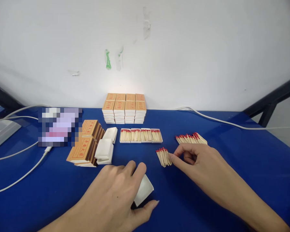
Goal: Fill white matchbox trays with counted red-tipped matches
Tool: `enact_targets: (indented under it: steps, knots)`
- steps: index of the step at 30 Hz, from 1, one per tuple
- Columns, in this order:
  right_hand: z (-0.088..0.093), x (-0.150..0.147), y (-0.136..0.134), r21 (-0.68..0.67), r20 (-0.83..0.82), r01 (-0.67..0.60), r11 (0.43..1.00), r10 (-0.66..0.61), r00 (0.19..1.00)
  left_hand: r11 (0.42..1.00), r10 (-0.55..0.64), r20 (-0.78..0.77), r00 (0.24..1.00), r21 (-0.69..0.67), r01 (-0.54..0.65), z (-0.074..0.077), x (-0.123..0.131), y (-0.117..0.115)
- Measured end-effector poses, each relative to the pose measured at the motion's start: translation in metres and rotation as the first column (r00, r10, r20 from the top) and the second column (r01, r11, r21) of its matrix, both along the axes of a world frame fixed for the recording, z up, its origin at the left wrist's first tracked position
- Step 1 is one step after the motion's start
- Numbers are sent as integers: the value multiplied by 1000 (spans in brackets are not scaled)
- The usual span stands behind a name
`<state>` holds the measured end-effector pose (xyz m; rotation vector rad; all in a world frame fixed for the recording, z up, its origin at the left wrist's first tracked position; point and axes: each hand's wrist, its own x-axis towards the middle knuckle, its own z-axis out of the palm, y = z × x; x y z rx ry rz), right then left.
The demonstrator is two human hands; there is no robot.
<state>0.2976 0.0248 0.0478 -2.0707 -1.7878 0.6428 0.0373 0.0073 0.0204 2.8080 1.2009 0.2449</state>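
My left hand (116,193) rests low on the blue table (232,180), fingers and thumb closed round an empty white matchbox tray (143,190). My right hand (195,161) reaches in from the right, its forefinger stretched out and touching a small bundle of red-tipped matches (163,157); the other fingers curl under, holding nothing. A larger heap of matches (191,138) lies just behind that hand. Farther back, a row of several open trays filled with matches (141,135) sits side by side.
Closed orange matchboxes (124,108) are stacked against the white wall. Orange sleeves (85,141) and empty white trays (106,146) are piled at the left. White cables (19,177) cross the left side, another cable (219,120) runs right. A grey device (0,130) sits far left.
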Motion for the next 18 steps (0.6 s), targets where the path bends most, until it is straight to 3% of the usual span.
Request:
enact_targets:
  steps: [14, 18]
  knots:
    - [0, -5, -2, -37, -118, -28, 999, 23, 993, 1000, -4, -1, 1000, 7, 4, -1, 0, 1]
    - [-2, -1, 1, 4, -70, 6, 1000, -6, 998, 1000, -5, 4, 1000, 23, 5, -3, 0, 1]
